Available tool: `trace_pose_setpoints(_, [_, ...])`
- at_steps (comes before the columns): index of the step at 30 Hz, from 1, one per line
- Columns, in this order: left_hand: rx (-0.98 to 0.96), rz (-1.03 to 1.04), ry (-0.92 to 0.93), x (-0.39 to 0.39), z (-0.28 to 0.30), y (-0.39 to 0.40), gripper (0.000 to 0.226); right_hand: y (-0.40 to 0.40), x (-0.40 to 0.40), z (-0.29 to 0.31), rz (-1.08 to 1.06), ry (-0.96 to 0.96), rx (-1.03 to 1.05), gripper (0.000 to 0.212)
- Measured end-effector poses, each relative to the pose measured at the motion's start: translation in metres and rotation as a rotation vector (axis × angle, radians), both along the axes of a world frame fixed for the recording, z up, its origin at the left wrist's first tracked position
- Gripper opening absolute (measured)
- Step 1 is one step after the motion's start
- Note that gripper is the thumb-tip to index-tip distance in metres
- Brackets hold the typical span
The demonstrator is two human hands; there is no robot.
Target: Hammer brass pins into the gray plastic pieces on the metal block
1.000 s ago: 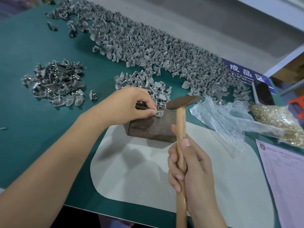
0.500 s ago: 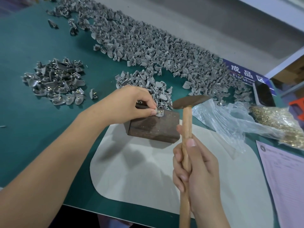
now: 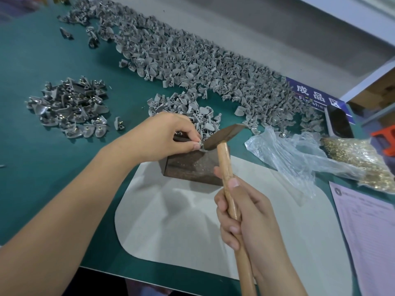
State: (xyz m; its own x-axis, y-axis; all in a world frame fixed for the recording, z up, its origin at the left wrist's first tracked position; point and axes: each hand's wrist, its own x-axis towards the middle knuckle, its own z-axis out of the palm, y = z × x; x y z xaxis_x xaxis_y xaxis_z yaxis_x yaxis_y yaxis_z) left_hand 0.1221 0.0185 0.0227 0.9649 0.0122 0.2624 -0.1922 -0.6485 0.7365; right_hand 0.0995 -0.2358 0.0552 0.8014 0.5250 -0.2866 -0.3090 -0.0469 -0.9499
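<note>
Hammer (image 3: 222, 133) had dropped from its raised pos a sec ago; head now met the gray piece (image 3: 201, 144) my L hand (image 3: 171, 135) pinched on the metal block (image 3: 192, 165). R hand (image 3: 241, 214) wrapped the handle. Pin prob. driven.

Gray pieces (image 3: 192, 67) crowd behind the metal block (image 3: 192, 167); bare white mat (image 3: 171, 231) lies open before it.

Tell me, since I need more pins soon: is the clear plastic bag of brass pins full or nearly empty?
Still well filled: the clear plastic bag of brass pins bulges with a thick golden mass along its right end.
</note>
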Motion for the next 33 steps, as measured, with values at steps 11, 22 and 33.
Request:
trace_pose_setpoints(11, [-0.005, 0.004, 0.01, 0.0007, -0.0029, 0.0014, 0.002, 0.0024, -0.0003, 0.0025, -0.006, -0.053, 0.006, 0.028])
trace_pose_setpoints(22, [0.027, 0.008, 0.027, 0.0004, -0.0001, 0.0013, 0.002, 0.0075, -0.0068, -0.0033, -0.016, -0.041, 0.0, 0.028])
trace_pose_setpoints(33, [0.042, 0.006, 0.006, -0.0007, -0.0002, 0.0016, 0.004, 0.0028, -0.006, 0.0053, -0.047, -0.113, 0.058, 0.033])
